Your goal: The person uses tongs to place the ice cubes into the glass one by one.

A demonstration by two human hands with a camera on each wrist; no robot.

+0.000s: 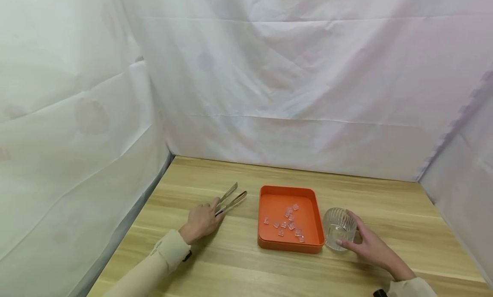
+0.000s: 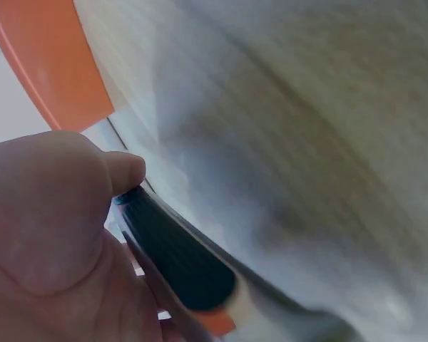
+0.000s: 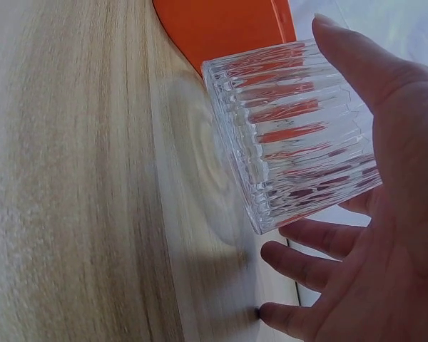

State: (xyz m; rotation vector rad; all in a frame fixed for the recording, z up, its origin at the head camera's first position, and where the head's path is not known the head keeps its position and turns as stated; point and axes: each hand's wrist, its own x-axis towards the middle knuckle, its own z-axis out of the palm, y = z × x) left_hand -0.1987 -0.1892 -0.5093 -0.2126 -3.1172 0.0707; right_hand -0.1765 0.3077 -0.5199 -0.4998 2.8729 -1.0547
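My left hand (image 1: 203, 220) holds a pair of metal tongs (image 1: 236, 199) low over the table, left of an orange tray (image 1: 289, 247). The tongs' two arms are spread apart, their tips pointing away from me to the right. In the left wrist view the thumb and fingers are around the tongs' dark handle part (image 2: 175, 249). Several small clear cubes (image 1: 291, 225) lie scattered in the tray. Right of the tray, my right hand (image 1: 369, 245) grips a clear ribbed glass (image 3: 285, 135) between thumb and fingers. I cannot tell whether its base touches the table.
The wood-grain table (image 1: 246, 271) carries all of these things. White cloth (image 1: 269, 74) hangs behind it, and more cloth stands along its left and right sides. The glass is very close to the tray's right wall.
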